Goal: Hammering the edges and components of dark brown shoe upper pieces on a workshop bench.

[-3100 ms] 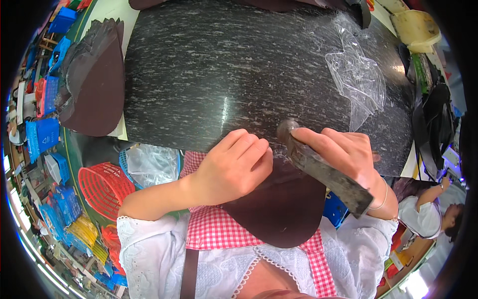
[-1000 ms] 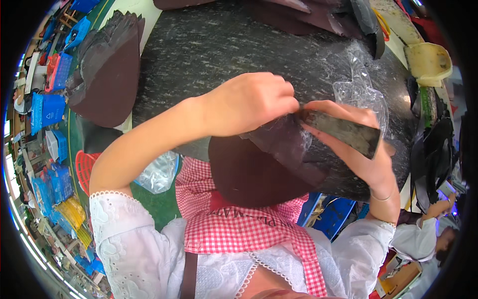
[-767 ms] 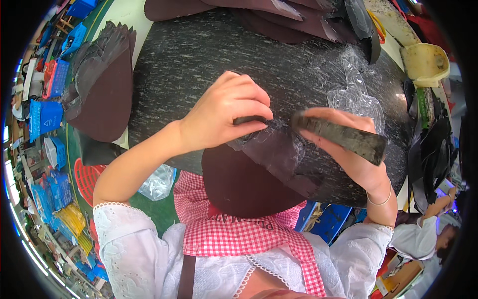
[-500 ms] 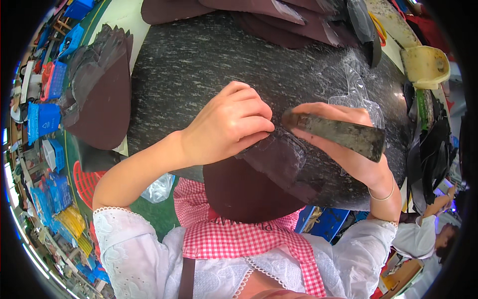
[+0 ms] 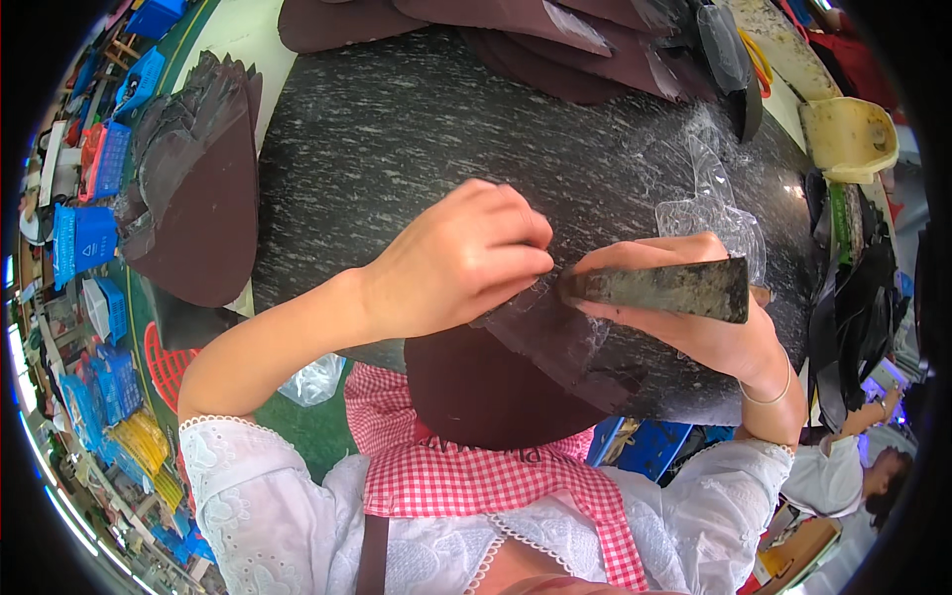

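A dark maroon leather-like piece lies at the near edge of the black table, its rounded end hanging toward my apron. Its far part carries a duller, greyish patch. My left hand is closed with curled fingers pinching the far edge of this piece; the fingertips are partly hidden. In my right hand is a hammer with a worn, dark metal head. The head lies across the top of the hand, its narrow end beside my left fingertips and its broad end pointing right. Most of the handle is hidden by the hand.
Stacked maroon pieces lie at the far edge and left. Clear plastic film lies beyond my right hand. A cream container and black strips are at right. Blue baskets stand left; another person sits lower right.
The hammer has dropped slightly and turned, its broad end now more level. My left hand has shifted a little nearer to me and right, still on the leather-like piece.
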The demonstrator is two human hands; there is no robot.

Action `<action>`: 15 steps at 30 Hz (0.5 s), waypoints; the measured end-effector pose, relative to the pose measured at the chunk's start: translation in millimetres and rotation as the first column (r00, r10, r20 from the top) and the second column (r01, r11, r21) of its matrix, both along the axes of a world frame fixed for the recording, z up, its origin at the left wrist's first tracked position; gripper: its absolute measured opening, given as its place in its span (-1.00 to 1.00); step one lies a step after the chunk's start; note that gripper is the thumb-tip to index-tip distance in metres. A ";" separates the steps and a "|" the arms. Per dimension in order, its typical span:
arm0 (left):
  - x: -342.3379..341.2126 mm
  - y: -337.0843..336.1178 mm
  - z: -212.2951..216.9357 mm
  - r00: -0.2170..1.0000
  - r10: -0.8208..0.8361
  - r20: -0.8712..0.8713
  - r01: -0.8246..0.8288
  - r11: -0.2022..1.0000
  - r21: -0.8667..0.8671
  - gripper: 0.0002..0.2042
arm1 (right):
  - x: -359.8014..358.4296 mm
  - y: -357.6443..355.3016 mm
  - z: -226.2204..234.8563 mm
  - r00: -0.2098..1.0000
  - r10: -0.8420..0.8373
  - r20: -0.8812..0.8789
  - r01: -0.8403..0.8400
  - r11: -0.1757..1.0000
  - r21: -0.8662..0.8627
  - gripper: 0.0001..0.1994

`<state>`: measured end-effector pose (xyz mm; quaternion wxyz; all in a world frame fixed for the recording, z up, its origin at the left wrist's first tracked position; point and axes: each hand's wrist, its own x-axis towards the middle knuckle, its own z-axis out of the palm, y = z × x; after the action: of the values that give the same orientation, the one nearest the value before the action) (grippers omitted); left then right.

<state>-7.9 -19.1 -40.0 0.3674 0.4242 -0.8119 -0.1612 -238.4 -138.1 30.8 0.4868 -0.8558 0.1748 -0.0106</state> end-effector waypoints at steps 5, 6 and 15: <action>-15.5 15.7 9.6 0.854 0.072 0.515 0.086 0.957 -0.276 -0.79 | 7.1 -0.4 6.5 0.998 -0.064 -0.004 0.062 0.986 -0.156 -0.76; -20.0 19.1 11.0 0.790 0.137 0.598 0.098 0.934 -0.343 -0.80 | 9.5 -0.6 7.7 0.999 -0.032 -0.038 0.027 0.992 -0.123 -0.79; -5.3 18.3 10.7 0.954 0.299 0.023 -0.298 0.937 0.183 -0.79 | 4.9 3.6 -5.3 1.000 0.013 -0.019 -0.016 0.983 -0.182 -0.69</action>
<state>-13.2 -0.8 -29.3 0.3488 0.5741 -0.7188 -0.1792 -233.5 -134.5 25.6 0.4048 -0.8981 0.1712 -0.0152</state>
